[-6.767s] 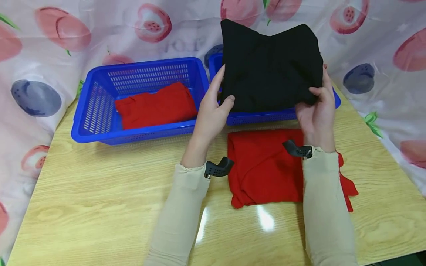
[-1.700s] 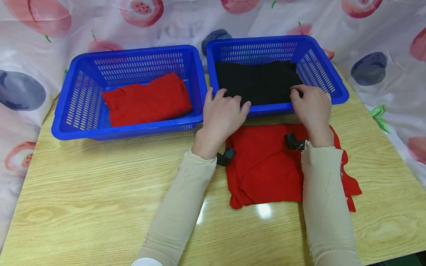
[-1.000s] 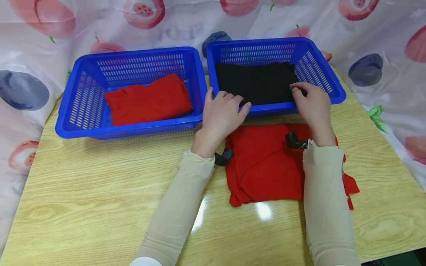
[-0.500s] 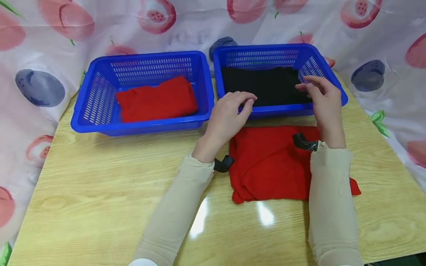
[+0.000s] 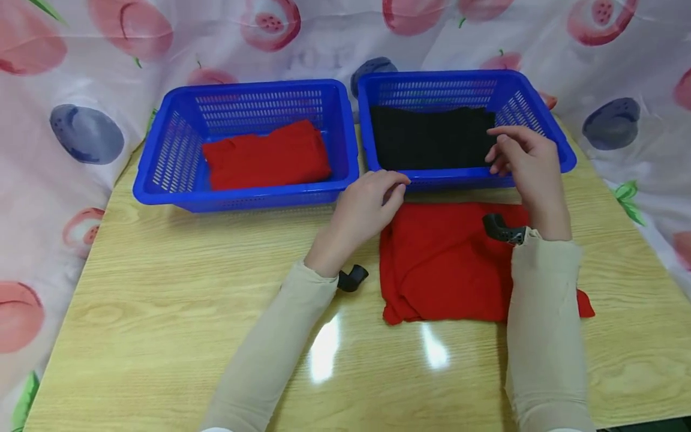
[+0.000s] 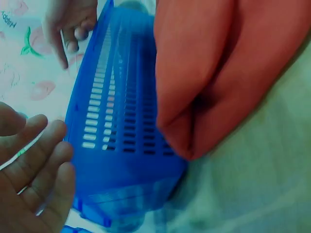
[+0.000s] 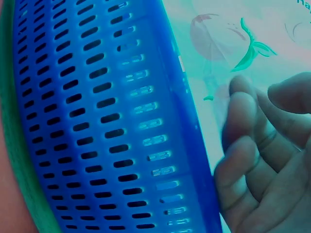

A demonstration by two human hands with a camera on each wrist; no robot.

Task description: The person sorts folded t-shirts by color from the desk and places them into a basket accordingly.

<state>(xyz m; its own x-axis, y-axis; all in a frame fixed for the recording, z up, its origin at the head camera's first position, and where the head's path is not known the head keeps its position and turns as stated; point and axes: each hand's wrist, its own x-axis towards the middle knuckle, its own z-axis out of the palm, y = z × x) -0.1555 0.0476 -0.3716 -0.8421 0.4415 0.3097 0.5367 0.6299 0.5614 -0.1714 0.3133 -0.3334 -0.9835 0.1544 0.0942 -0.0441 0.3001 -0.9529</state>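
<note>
A folded black garment (image 5: 432, 139) lies flat in the right blue plastic basket (image 5: 448, 175). My right hand (image 5: 531, 168) hovers over that basket's front right part, fingers loosely bent and holding nothing. In the right wrist view the right hand (image 7: 267, 155) appears beside the basket's slotted wall (image 7: 97, 116). My left hand (image 5: 367, 207) is by the basket's front left corner, with nothing in its fingers; the left wrist view shows the left hand (image 6: 36, 174) with fingers extended near the rim. A folded red garment (image 5: 448, 264) lies on the table in front, partly under the right forearm.
Another blue basket (image 5: 243, 201) stands to the left, holding a folded red garment (image 5: 264, 157). Both baskets sit on a wood-grain table (image 5: 162, 312) against a fruit-print cloth (image 5: 324, 36) at the back and sides.
Both hands held the black garment above the right basket; it now lies inside. They have since let go, and the left hand has drawn back toward me from the rim.
</note>
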